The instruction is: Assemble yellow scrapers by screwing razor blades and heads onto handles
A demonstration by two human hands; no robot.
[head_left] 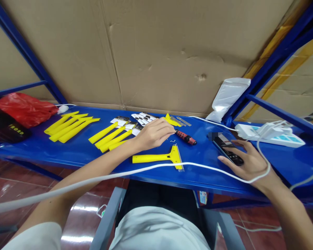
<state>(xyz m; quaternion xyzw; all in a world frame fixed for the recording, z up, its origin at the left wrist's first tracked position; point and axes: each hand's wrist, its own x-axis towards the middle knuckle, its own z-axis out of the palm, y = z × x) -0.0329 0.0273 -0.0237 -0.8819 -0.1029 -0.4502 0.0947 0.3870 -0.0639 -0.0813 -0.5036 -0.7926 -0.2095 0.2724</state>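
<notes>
My left hand [155, 133] is closed with its fingertips pinched together, right by the near end of a red and black screwdriver [186, 137]. What sits between those fingertips is hidden. Below it, a yellow scraper [153, 158] lies flat, its wide head to the right with a clear strip along the edge. Small metal bits [173, 141] rest above the scraper head. My right hand [247, 161] is over a dark phone [228, 149] lying on the table, fingers spread and stretched across its screen.
Yellow handles [70, 128] lie in a group at left, more handles [111, 137] in the middle beside black-and-white cards [143, 118]. A red plastic bag [26, 109] sits far left, a white power strip [273, 134] at right. A white cable [114, 176] crosses in front.
</notes>
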